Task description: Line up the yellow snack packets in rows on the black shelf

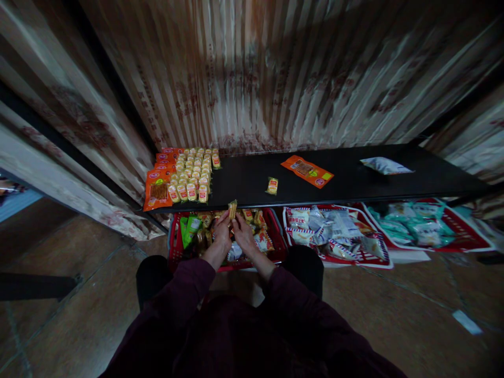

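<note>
Both my hands are raised together over a red basket [275, 231] of snack packets. My left hand [221, 232] is closed on several small yellow snack packets [232, 208], their tops sticking up just below the shelf edge. My right hand [244, 234] is closed beside it, fingers touching the same bundle. On the black shelf [354, 184] above, rows of the same small yellow packets [192, 176] stand at the left end. One single yellow packet [272, 185] lies alone near the shelf middle.
Orange flat packets [158, 191] lie beside the rows, another orange packet [307, 171] mid-shelf, a silvery bag [385, 166] at the right. Below are red trays of white packets [334, 228] and teal packets [417, 220]. A striped wall stands behind; a brown floor lies around.
</note>
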### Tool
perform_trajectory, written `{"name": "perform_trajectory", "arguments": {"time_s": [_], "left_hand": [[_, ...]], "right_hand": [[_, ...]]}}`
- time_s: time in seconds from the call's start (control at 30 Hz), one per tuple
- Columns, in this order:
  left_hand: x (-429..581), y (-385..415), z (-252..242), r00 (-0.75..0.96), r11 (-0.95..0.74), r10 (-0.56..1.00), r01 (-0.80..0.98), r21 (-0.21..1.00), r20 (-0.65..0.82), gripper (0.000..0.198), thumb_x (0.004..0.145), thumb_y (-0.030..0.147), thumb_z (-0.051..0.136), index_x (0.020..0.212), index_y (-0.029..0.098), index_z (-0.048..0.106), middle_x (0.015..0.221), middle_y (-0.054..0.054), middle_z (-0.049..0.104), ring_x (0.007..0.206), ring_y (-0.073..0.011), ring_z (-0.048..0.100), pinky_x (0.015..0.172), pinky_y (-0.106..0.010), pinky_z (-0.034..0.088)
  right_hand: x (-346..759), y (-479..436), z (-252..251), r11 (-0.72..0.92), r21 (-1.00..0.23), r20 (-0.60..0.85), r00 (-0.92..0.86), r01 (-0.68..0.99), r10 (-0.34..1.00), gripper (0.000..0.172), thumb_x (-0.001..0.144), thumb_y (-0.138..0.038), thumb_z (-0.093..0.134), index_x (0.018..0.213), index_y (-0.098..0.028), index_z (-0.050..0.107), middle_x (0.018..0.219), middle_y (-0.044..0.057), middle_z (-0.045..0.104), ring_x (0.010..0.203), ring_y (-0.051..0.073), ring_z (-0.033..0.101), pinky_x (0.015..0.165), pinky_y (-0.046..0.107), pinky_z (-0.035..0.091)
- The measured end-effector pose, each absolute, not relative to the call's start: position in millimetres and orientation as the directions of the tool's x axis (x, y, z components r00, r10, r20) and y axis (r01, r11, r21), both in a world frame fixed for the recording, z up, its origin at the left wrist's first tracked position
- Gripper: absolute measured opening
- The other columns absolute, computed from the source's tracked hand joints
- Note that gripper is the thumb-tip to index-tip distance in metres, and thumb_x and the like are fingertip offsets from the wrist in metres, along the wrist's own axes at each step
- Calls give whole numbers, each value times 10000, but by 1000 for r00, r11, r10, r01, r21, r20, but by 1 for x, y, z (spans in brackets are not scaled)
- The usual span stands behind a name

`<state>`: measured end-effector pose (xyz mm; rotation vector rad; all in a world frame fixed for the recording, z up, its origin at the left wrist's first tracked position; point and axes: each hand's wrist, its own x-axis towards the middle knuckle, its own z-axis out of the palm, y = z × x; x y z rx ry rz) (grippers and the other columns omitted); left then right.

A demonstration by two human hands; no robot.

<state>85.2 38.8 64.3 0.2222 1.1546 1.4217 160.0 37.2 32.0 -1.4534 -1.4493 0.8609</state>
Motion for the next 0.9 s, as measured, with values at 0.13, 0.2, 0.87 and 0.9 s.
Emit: {"name": "perform_trajectory", "arguments": {"time_s": [0.13,0.2,0.87,0.9], "left_hand": [[87,40,63,-302,188,843,-608,771,-444,198,661,69,600,803,172,691,965,-51,692,919,-144,609,874,-268,425],[87,41,62,-330,170,843,-586,793,-424,204,661,54,596,802,171,687,954,-50,689,897,-141,610,870,-271,427],[90,43,53,-435,99,850,-421,902,-296,323,636,-25,571,842,206,665,955,-17,653,929,-126,578,896,-248,399],[90,43,52,-441,97,852,-400,912,-284,321,640,-20,574,845,208,669,959,-18,652,939,-128,574,905,-248,394]], "right_hand": [[159,38,35,54,-928,84,66,368,994,369,872,-395,425,1162,-239,591,1099,73,670,989,231,629,921,386,454],[159,40,37,45,-935,69,56,353,996,362,872,-399,424,1144,-239,602,1056,74,682,937,225,640,902,382,460],[158,51,32,49,-985,55,35,164,998,382,865,-436,423,1115,-225,620,932,49,708,809,181,655,775,323,512],[158,51,31,75,-980,83,38,187,996,384,872,-430,411,1119,-224,620,920,48,710,790,180,656,758,320,517]]}}
